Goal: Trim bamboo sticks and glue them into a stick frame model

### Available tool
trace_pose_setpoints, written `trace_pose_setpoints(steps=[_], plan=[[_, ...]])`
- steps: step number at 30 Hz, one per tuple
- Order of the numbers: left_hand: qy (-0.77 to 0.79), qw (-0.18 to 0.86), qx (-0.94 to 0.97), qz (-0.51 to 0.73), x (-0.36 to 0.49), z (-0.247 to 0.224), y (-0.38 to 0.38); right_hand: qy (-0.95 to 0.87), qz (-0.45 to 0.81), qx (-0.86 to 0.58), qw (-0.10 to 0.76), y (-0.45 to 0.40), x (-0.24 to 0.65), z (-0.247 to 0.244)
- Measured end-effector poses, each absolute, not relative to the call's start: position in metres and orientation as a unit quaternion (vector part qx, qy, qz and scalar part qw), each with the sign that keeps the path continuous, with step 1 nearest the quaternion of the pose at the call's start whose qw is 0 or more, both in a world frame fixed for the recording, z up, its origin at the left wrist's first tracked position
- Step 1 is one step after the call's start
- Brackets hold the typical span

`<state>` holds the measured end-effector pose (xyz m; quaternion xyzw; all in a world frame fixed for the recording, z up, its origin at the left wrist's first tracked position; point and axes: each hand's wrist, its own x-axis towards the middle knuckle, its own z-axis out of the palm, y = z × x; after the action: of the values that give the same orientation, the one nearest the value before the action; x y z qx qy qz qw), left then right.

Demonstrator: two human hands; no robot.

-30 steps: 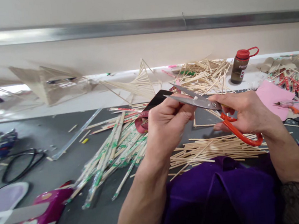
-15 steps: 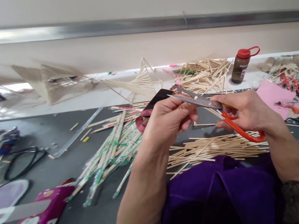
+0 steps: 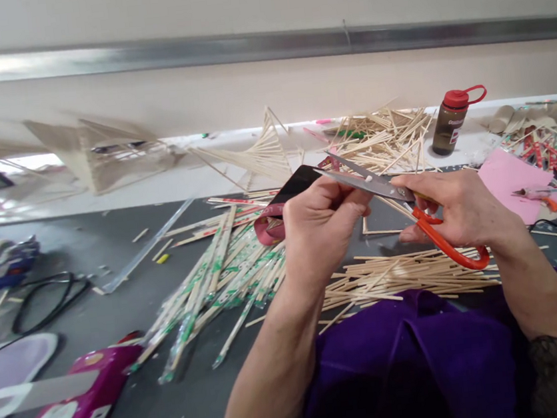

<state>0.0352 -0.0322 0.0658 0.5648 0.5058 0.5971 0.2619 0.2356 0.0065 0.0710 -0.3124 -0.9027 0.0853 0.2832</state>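
A pair of scissors (image 3: 379, 186) is held above the table (image 3: 141, 379) by the right hand (image 3: 464, 204), whose fingers are wrapped around the orange handles. The blades are parted and pointed toward the left hand (image 3: 318, 231), by which they are partly overlapped. The left hand is curled, its thumb pressed toward the bent fingers; whether anything is pinched there cannot be told. A small pale bit (image 3: 368, 178) is seen against the blades. Nearer the body, below the scissors, a pile of bare sticks (image 3: 407, 276) is spread on the table. To the left, green-printed wrapped sticks (image 3: 217, 290) are heaped, and a dark pink band (image 3: 268, 230) is partly hidden behind the left hand. Farther back, a loose stick heap (image 3: 378, 134) and a red-capped bottle (image 3: 447, 122) are set on a white ledge (image 3: 176, 190).
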Motion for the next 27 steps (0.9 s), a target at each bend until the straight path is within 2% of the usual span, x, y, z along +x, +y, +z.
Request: trace_pose_setpoints(steps=[4, 10, 21, 27], plan=[[0.501, 0.238, 0.582, 0.595, 0.038, 0.063, -0.031, -0.905, 0.068, -0.312, 0.282, 0.007, 0.235, 0.069], [0.500, 0.256, 0.579, 0.591, 0.038, 0.064, -0.033, -0.907, 0.070, -0.304, 0.283, 0.009, 0.235, 0.067], [0.445, 0.494, 0.495, 0.559, 0.034, 0.077, -0.033, -0.912, 0.106, -0.285, 0.275, 0.009, 0.240, 0.075], [0.408, 0.580, 0.469, 0.527, 0.032, 0.075, -0.027, -0.914, 0.115, -0.293, 0.255, 0.009, 0.246, 0.079]])
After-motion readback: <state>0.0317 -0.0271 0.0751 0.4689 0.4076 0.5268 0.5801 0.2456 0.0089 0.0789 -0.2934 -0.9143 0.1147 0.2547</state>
